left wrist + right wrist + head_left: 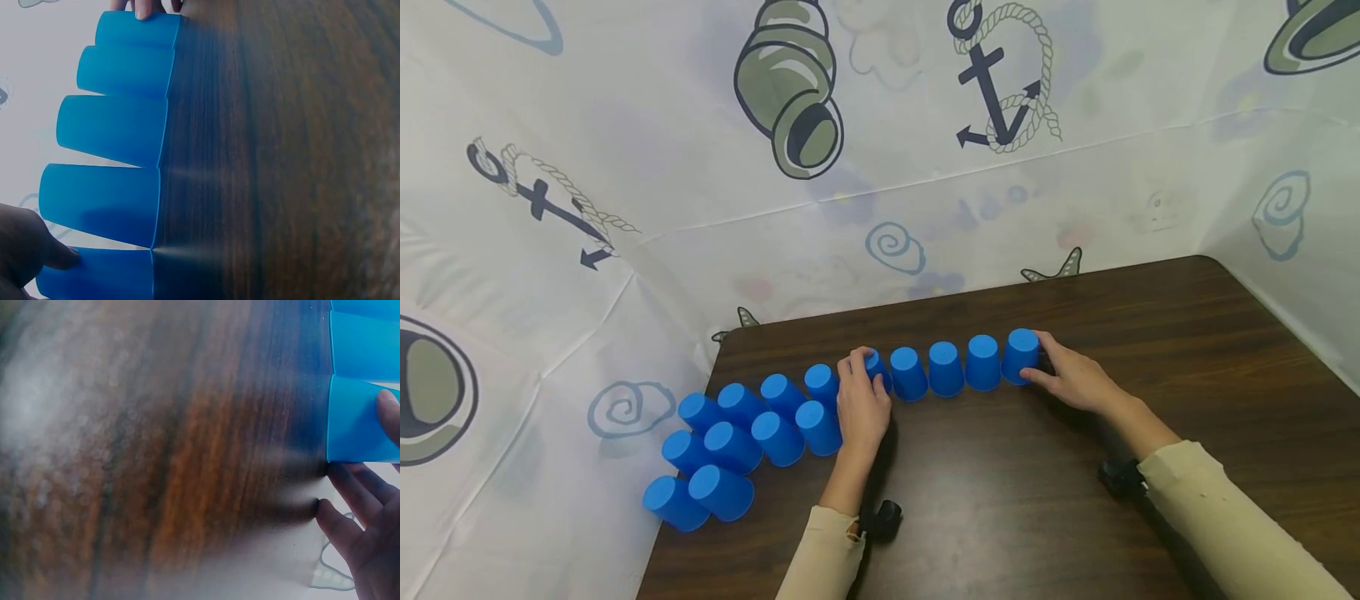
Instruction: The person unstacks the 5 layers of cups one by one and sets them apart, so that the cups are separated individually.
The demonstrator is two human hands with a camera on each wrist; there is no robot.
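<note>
Several upside-down blue cups stand side by side in a straight row along the back of the table. At the row's left end my left hand (862, 404) holds a blue cup (106, 275), thumb on its near side and partly covering it in the head view. My right hand (1071, 375) holds the blue cup (1020, 357) at the right end. Its thumb (389, 412) lies on the near face, with other fingers (356, 494) beside the cup. Between the hands, the middle cups, such as this blue cup (945, 368), stand close together or touching.
Left of my left hand, more upside-down blue cups (733, 447) stand in three rows, reaching the left edge of the dark wooden table (985, 500). A white printed sheet (880, 200) hangs behind the table and at its sides. Each wrist carries a small black camera (882, 521).
</note>
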